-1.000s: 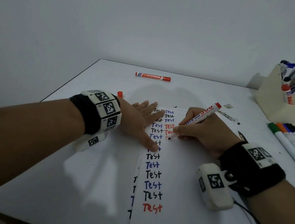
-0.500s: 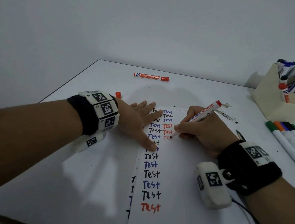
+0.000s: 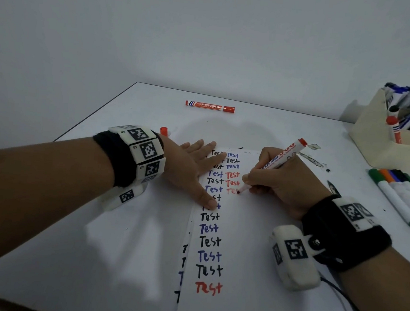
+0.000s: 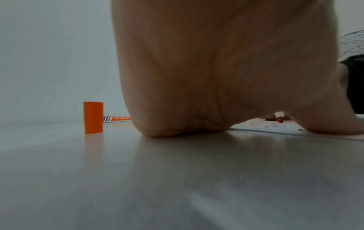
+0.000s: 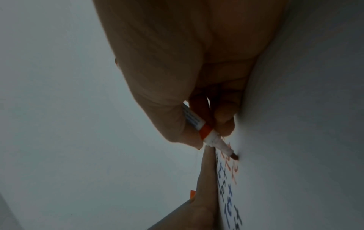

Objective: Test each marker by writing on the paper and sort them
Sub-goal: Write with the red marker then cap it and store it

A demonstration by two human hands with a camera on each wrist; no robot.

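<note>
A white paper sheet [image 3: 247, 258] lies on the table, covered with "Test" written in black, blue and red. My right hand [image 3: 280, 184] grips an uncapped red marker [image 3: 276, 163] with its tip on the paper beside a half-written red word. In the right wrist view the red marker [image 5: 208, 137] touches the paper [image 5: 295, 140] with its tip. My left hand [image 3: 193, 169] lies flat with straight fingers on the sheet's left edge. The marker's orange-red cap [image 4: 93, 117] stands upright on the table left of my left hand [image 4: 216, 77].
A capped red marker [image 3: 210, 106] lies at the table's far side. A cream holder [image 3: 383, 143] with several markers stands at the back right. Several capped markers [image 3: 401, 197] lie in a row at the right. More sheets lie under the top one.
The marker tip has moved a little to the right along the line as the red word grows. My left hand has stayed flat on the paper.
</note>
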